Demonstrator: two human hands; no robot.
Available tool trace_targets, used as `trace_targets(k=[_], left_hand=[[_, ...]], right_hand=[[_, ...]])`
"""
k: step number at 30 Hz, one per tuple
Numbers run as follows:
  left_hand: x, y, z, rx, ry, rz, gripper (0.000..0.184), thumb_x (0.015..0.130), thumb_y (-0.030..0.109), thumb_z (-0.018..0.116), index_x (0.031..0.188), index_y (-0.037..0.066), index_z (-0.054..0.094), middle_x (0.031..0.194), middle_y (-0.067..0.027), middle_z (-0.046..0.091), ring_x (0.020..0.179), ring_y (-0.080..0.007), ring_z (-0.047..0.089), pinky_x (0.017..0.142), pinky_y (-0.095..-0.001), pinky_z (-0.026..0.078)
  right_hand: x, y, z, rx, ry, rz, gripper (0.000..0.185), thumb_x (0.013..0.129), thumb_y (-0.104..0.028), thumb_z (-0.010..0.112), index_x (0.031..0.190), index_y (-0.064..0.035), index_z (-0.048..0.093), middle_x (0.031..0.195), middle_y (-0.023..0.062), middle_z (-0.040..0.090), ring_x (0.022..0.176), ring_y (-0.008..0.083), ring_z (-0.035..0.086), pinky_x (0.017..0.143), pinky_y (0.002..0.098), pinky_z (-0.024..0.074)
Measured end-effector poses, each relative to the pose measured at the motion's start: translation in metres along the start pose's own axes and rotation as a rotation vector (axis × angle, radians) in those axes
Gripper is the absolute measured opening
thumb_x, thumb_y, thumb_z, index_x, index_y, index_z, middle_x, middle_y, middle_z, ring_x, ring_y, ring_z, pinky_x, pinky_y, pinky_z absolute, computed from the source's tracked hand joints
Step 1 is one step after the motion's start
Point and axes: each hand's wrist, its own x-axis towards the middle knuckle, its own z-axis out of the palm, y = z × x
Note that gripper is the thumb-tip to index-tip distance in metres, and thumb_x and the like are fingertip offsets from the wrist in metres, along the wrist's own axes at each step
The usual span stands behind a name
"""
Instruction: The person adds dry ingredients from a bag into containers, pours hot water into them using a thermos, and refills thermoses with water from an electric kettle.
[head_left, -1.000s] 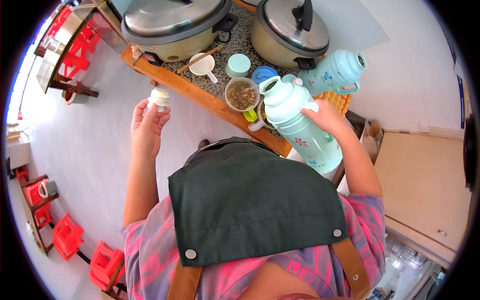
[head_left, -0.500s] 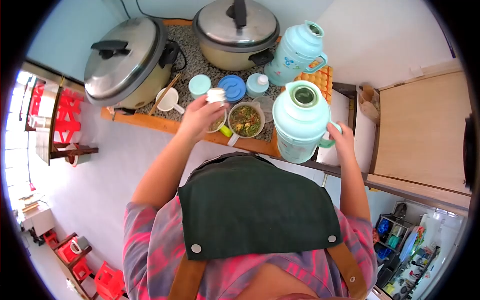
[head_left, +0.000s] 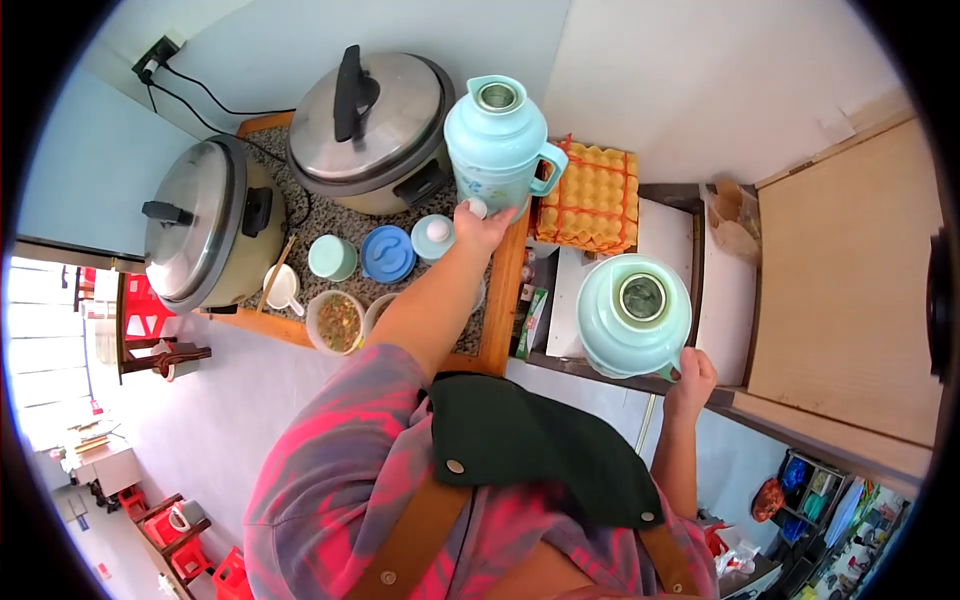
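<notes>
Our right hand (head_left: pixel 692 382) closes round the handle (head_left: pixel 668 372) of the mint flask (head_left: pixel 634 342), which sits just beside that grip, mouth uncovered; we do best holding it upright. Our left hand (head_left: pixel 487 230) pinches a small white piece (head_left: pixel 477 208), probably a stopper, though fingers partly hide it. Directly beyond that pinch stands the second flask (head_left: pixel 495 135), so we should move gently and avoid knocking it.

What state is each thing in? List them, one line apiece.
Held flask: unstoppered, handle in right hand
Standing flask: upright, unstoppered
White stopper: in left hand
Left cooker: lid on
Right cooker: lid on
Food tub: uncovered
Wall socket: cords plugged in
Egg trays: tied with red cord
</notes>
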Motion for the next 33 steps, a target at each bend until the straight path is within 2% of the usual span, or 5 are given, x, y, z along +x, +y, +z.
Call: trace_targets(k=[6, 21, 27, 31, 33], left_hand=[[0.033, -0.022, 0.011, -0.089, 0.138, 0.155, 0.054, 0.092, 0.026, 0.035, 0.138, 0.004, 0.016, 0.14, -0.0191, 0.021, 0.128, -0.0389, 0.024, 0.104, -0.0527, 0.032], [0.167, -0.013, 0.087, 0.057, -0.108, 0.195, 0.053, 0.094, 0.029, 0.039, 0.134, 0.0, 0.023, 0.136, -0.0206, 0.026, 0.125, -0.0367, 0.03, 0.101, -0.0441, 0.036], [0.078, 0.004, 0.063, 0.77, 0.005, -0.041, 0.046, 0.086, 0.019, 0.053, 0.124, 0.001, 0.035, 0.115, -0.0164, 0.048, 0.1, -0.0325, 0.055, 0.088, -0.0427, 0.047], [-0.049, 0.072, 0.027, 1.815, -0.032, 0.405, 0.05, 0.071, 0.016, 0.068, 0.114, -0.002, 0.049, 0.099, -0.0136, 0.06, 0.085, -0.0229, 0.062, 0.075, -0.0319, 0.05], [-0.083, 0.111, 0.001, 1.787, 0.102, 0.545, 0.05, 0.067, 0.017, 0.07, 0.11, -0.004, 0.053, 0.095, -0.0138, 0.062, 0.082, -0.0188, 0.062, 0.072, -0.0294, 0.049]], right_hand=[[0.039, 0.016, 0.007, 0.225, 0.004, 0.057, 0.026, 0.084, -0.022, 0.06, 0.067, -0.0041, 0.054, 0.062, -0.0016, 0.048, 0.054, 0.0072, 0.04, 0.05, 0.0218, 0.0305], [0.122, 0.012, 0.076, 0.364, -0.133, 0.01, 0.025, 0.083, -0.024, 0.06, 0.075, -0.0005, 0.056, 0.067, 0.0011, 0.052, 0.056, 0.0084, 0.042, 0.051, 0.0222, 0.0322], [0.154, 0.01, 0.141, 0.457, -0.2, 0.013, 0.023, 0.087, -0.023, 0.056, 0.079, -0.0008, 0.056, 0.065, 0.002, 0.051, 0.058, 0.0099, 0.043, 0.054, 0.0249, 0.0335], [0.168, 0.022, 0.188, 0.547, -0.306, 0.112, 0.02, 0.088, -0.018, 0.053, 0.077, -0.0023, 0.054, 0.065, 0.003, 0.05, 0.058, 0.0112, 0.043, 0.056, 0.0259, 0.0344], [0.172, 0.024, 0.219, 0.524, -0.307, 0.133, 0.019, 0.087, -0.017, 0.054, 0.075, -0.0024, 0.054, 0.065, 0.0032, 0.05, 0.058, 0.0115, 0.044, 0.055, 0.0258, 0.0345]])
